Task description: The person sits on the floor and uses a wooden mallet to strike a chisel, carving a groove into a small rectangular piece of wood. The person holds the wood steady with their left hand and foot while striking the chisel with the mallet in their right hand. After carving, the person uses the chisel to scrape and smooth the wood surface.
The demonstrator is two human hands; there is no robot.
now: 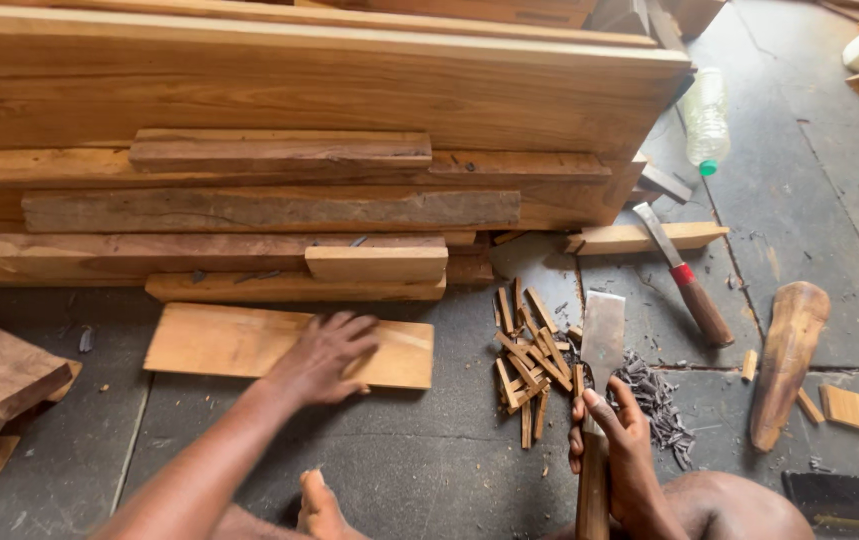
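— Nearest us, our left hand [321,355] lay with fingers spread flat on the pale rectangular wooden board [249,345] on the grey floor.

— And our right hand [617,440] was clenched around the broad flat-bladed steel chisel [601,345], beside the small split wooden pegs [529,360].

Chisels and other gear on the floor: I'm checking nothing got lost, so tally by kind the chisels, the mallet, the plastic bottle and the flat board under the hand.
Chisels: 2, the wide chisel held in the right hand and the red-banded chisel lying beyond
Wooden mallet: 1
Plastic bottle: 1
Flat board under the left hand: 1
Total: 5
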